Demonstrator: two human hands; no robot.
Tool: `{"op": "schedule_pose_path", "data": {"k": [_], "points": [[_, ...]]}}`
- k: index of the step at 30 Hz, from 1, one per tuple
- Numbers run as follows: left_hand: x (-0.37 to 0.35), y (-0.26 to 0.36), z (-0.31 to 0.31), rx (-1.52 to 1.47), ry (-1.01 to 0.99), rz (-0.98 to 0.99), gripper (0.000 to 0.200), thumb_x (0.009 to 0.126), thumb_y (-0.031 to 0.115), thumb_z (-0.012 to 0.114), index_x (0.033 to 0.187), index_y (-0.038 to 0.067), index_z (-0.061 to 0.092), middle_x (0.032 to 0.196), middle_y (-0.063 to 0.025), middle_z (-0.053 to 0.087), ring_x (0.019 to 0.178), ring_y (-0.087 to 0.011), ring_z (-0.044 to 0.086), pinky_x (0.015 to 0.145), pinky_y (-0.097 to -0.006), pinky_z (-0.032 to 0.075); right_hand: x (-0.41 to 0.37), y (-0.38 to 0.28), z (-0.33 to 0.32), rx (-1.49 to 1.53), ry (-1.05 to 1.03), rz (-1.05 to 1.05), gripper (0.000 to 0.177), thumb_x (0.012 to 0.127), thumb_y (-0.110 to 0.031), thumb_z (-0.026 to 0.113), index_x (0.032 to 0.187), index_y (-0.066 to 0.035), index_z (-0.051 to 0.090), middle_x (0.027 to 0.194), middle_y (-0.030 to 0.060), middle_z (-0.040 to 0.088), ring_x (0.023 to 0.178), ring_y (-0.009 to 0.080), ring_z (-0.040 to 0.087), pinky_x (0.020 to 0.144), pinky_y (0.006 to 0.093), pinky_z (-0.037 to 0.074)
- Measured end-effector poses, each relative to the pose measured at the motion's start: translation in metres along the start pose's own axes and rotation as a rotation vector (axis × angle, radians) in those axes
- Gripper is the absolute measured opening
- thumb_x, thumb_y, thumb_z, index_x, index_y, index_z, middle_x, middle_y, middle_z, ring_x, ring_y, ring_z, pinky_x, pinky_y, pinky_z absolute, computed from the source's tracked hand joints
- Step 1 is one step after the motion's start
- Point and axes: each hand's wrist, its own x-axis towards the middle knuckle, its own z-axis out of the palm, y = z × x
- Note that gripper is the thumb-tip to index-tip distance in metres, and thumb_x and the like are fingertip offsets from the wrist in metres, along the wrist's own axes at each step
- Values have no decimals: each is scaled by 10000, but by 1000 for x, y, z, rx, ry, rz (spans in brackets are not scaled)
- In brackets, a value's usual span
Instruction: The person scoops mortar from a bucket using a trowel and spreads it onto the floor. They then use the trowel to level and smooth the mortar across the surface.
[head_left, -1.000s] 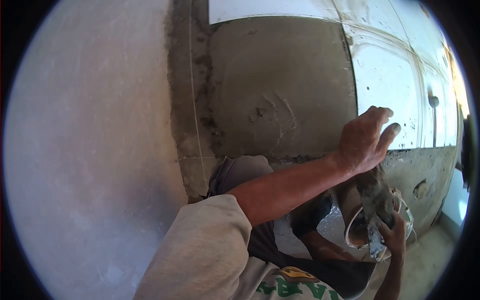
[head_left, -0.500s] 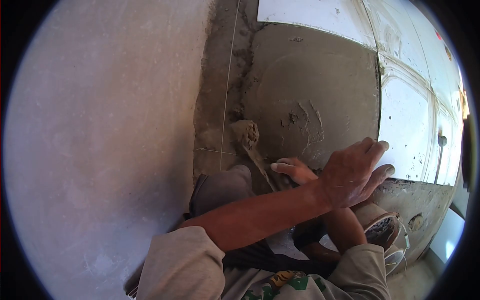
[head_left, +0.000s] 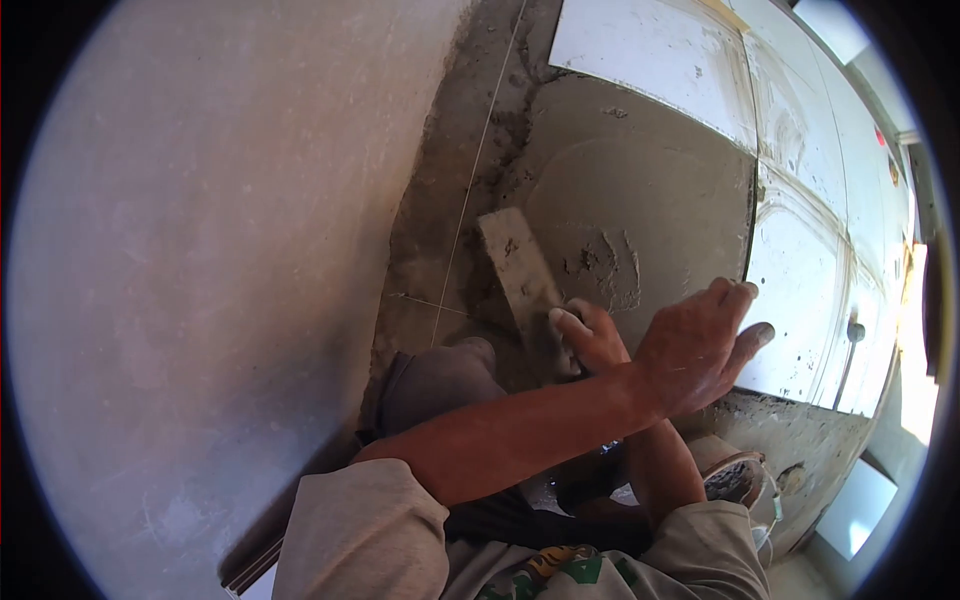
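Basically, R hand (head_left: 597, 340) closed round trowel (head_left: 522, 270) nr grey mortar (head_left: 660, 170); L hand (head_left: 695, 350) half-open, looks empty, nr white tile (head_left: 805, 290).

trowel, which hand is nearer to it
Right. The right hand holds the trowel at its near end; the left hand is apart from it, farther right, overlapping the white tile in this view.

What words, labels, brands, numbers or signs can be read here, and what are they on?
None can be read for certain.
Shirt front: a yellow and green print, too folded and cut off to read.
White tiles: a small red mark, too small to tell whether it is writing.
Trowel and bucket: no lettering can be made out.
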Motion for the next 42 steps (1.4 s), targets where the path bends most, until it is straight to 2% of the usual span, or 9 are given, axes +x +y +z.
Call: {"op": "schedule_pose_path", "data": {"k": [1,4,7,14,16,23,25,31,42], "points": [[1,3,-1,0,11,-4,313,925,250,576,1067,-15,488,885,-180,554,724,-335,616,600,-411,517,3,-22,-4,-381,114,-171,346,903,-368,555,804,-38,526,633,140,594,575,275,599,603,416,477],[6,10,-1,-71,33,10,316,930,262,567,1060,-14,488,885,-181,553,742,-332,615,608,-413,515,10,-54,-5,-853,-83,-37,351,907,-365,539,898,-17,492,775,225,644,772,388,652,724,488,489],[10,9,-1,-99,2,-21,363,930,259,564,1140,-26,486,908,-192,555,743,-356,604,626,-423,501,36,-27,-22,-957,-30,-9,359,904,-374,539,966,-26,472,814,225,658,841,413,641,757,491,487],[15,8,-6,-117,76,-32,360,930,257,561,1125,-35,485,884,-194,551,735,-346,600,634,-426,492,65,-18,-51,-862,82,-29,432,886,-409,542,977,13,569,849,248,661,891,419,635,804,491,486],[12,9,-4,-125,97,-48,357,929,257,562,1119,-34,484,877,-192,549,735,-343,599,632,-424,492,64,-8,-50,-527,71,-29,495,866,-446,550,1020,21,605,920,267,653,951,434,612,841,499,469],[10,10,9,-161,64,-43,361,914,258,582,1105,-29,472,874,-184,545,735,-339,602,618,-422,494,87,-21,-26,-730,21,-55,502,863,-440,553,1044,24,620,935,262,654,959,424,615,859,491,469],[9,13,6,-184,59,-32,367,910,256,586,1106,-30,464,869,-183,543,725,-342,599,610,-421,495,68,-33,-29,-850,-190,-23,502,870,-423,544,1096,22,597,926,263,654,959,414,619,852,480,477],[14,7,0,-151,51,-76,348,925,250,569,1091,-36,464,862,-189,539,715,-341,597,602,-422,499,25,-22,-24,-913,-340,-11,413,873,-382,558,1051,-9,558,803,244,644,872,426,625,804,507,474],[12,12,3,-93,42,-76,335,924,267,568,1038,-33,472,879,-186,547,732,-318,616,611,-393,516,8,-15,-26,-936,-219,-126,385,897,-391,547,1013,-25,527,746,217,634,821,415,626,774,504,454]]}}
